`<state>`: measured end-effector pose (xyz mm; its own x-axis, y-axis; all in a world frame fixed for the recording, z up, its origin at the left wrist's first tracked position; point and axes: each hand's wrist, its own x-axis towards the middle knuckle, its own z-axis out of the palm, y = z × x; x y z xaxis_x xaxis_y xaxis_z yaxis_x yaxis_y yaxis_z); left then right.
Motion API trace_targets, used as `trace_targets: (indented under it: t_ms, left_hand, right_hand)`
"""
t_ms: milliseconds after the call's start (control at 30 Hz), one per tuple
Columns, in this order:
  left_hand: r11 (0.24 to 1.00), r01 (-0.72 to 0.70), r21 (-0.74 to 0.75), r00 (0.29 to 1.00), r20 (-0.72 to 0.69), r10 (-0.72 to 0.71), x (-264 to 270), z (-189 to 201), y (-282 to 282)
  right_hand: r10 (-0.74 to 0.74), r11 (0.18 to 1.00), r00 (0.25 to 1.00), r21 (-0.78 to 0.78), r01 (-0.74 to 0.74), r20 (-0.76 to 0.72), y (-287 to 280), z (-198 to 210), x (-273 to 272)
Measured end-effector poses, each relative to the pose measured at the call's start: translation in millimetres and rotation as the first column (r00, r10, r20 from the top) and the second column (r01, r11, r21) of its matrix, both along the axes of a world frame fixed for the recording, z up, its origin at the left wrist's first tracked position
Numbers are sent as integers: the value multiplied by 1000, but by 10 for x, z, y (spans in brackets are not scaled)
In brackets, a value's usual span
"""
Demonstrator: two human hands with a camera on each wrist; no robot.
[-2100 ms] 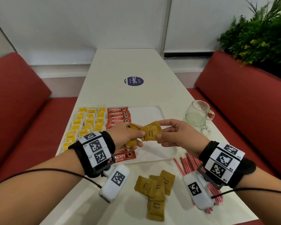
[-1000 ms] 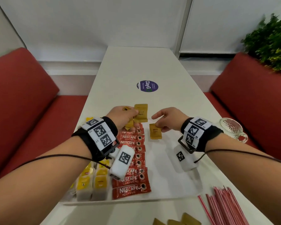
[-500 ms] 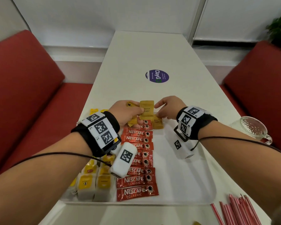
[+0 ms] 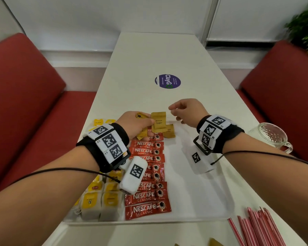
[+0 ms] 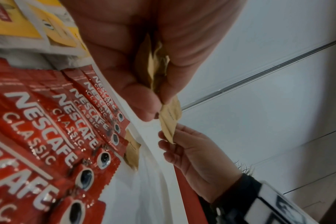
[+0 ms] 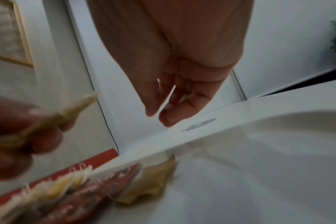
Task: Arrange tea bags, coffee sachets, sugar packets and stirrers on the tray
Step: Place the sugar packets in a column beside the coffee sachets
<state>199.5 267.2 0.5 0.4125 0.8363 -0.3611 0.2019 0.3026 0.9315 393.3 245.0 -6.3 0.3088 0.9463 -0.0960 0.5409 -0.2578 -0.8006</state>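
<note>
Over the far end of the tray [image 4: 194, 197], my left hand [image 4: 133, 124] pinches a small fan of brown sugar packets [image 4: 158, 122] between thumb and fingers, the front one standing upright with its label facing me. My right hand [image 4: 187, 110] hovers just beside that packet, fingers loosely curled toward the thumb and holding nothing. One sugar packet [image 4: 169, 132] already lies flat on the tray, just beside the top of the coffee sachets [image 4: 146, 174], which run in a red column down the tray. Tea bags [image 4: 100, 196] fill the tray's left side. Stirrers [image 4: 256, 226] wait off the tray on the worktop [image 4: 160, 55], and a glass mug [image 4: 268, 135] stands at the right edge.

I judge these packets to be light, thin paper with loose grains inside: soft, easily creased, and inclined to slide against one another in a stack. The free top edge of the front packet looks the best place for my right hand to take it, with a light thumb-and-forefinger pinch, drawing it clear so the rest of the fan does not slip out with it.
</note>
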Motion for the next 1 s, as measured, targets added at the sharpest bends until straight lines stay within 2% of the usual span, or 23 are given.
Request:
trace_targets:
  t_ms: [133,200,300,633,733,833,933,1000]
  left_hand:
    - [1000,13,8,1000,-1,-13,38,-1,-30]
    - [1000,21,4,1000,3,-21,61,7,-60]
    - [998,58,-7,998,28,-57,86,24,-113]
    - [996,87,12,995,55,-87,125,90,-196]
    - [998,56,5,997,44,-56,137,90,-187]
    - [999,34,-37,999,8,-34,119,105,-154]
    - [996,7,-85,1000,-10,-8,91,118,-134]
    - [994,-5,-106,1000,-11,4,77,113,-128]
  right_hand:
    - [36,999,954,-1,-39,-297,-244,206,-70]
    - [66,996,944,-36,-82,-324,-350,233,-107]
    - [127,986,949,-70,-153,-290,-477,236,-129]
    - [44,994,863,-68,-90,-504,-621,238,-129]
    - [-37,997,887,-80,0,-460,-578,217,-30]
    - [-127,987,944,-132,90,-306,-504,171,110]
    - [-122,968,986,-234,92,-116,-419,112,170]
    - [-116,956,991,-279,94,-62,-358,77,172]
